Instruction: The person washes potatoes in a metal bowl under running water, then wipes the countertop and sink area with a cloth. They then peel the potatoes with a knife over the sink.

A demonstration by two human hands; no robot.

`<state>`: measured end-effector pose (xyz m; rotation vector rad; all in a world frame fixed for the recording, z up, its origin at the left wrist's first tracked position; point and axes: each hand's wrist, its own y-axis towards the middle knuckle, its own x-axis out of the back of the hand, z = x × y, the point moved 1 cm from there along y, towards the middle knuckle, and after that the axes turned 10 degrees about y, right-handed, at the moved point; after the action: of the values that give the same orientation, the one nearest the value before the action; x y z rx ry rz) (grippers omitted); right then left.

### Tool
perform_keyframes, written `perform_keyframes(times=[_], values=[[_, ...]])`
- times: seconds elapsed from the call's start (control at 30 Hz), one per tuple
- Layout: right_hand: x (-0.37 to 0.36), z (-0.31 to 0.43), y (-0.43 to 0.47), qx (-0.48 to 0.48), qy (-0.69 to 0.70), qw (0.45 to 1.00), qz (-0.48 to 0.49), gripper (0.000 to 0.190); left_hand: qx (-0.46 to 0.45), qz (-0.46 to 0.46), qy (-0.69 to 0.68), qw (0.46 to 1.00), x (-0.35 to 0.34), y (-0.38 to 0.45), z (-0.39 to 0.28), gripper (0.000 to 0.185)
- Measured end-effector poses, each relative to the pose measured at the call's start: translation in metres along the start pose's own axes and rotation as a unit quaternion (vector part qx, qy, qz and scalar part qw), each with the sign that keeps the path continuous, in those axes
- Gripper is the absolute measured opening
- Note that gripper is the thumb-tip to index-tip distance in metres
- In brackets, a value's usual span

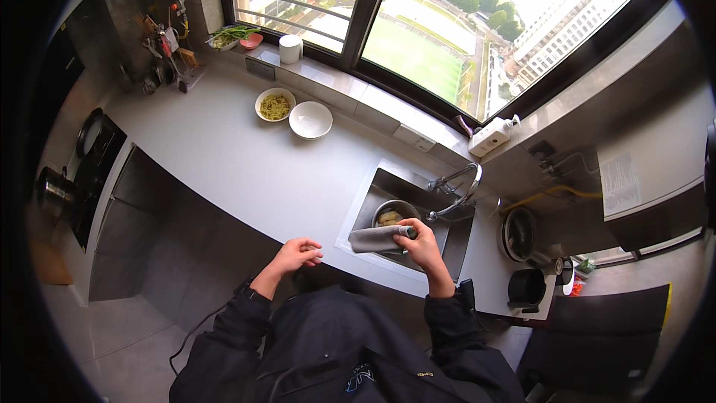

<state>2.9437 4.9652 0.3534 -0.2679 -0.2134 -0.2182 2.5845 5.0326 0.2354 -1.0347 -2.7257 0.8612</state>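
Note:
My right hand (420, 243) grips a folded grey cloth (373, 239) by one end, over the near edge of the sink (456, 246). The cloth extends leftward from my fingers, and a bit of green shows at the held end. Beneath it in the basin, partly covered, sits a round metal bowl (380, 208) with pale yellowish pieces of food (390, 218) inside. My left hand (296, 256) hovers at the counter's front edge, fingers loosely bent, with nothing visible in it. A chrome faucet (470, 190) arches above the basin.
On the white counter (235, 162) stand a bowl of shredded food (275, 105) and a white bowl (311, 121). A white mug (291, 48) and a white pump bottle (492, 135) rest on the windowsill. Right of the sink are a pan (518, 234) and a black container (527, 289).

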Motion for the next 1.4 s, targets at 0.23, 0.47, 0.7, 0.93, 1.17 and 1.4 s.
perform_keyframes(times=[0.23, 0.47, 0.7, 0.93, 1.17, 1.4], values=[[0.024, -0.027, 0.087, 0.022, -0.066, 0.989, -0.132, 0.032, 0.045, -0.073, -0.023, 0.996, 0.036, -0.024, 0.035, 0.024], [0.099, 0.01, 0.233, 0.061, 0.173, 0.97, -0.159, 0.035, 0.067, -0.181, -0.066, 0.979, 0.071, -0.037, 0.04, 0.021], [0.206, -0.001, 0.349, -0.091, -0.243, 0.888, -0.38, 0.055, 0.09, -0.244, -0.086, 0.962, 0.092, -0.03, 0.024, 0.021], [0.166, -0.085, 0.406, -0.007, -0.352, 0.883, -0.31, 0.045, 0.123, -0.244, -0.084, 0.958, 0.093, 0.002, 0.006, 0.023], [0.148, -0.108, 0.427, 0.023, -0.382, 0.845, -0.374, 0.024, 0.145, -0.258, -0.082, 0.952, 0.094, 0.012, -0.014, 0.024], [0.174, -0.12, 0.444, -0.071, -0.348, 0.858, -0.372, 0.024, 0.152, -0.26, -0.091, 0.949, 0.103, 0.011, -0.012, 0.024]])
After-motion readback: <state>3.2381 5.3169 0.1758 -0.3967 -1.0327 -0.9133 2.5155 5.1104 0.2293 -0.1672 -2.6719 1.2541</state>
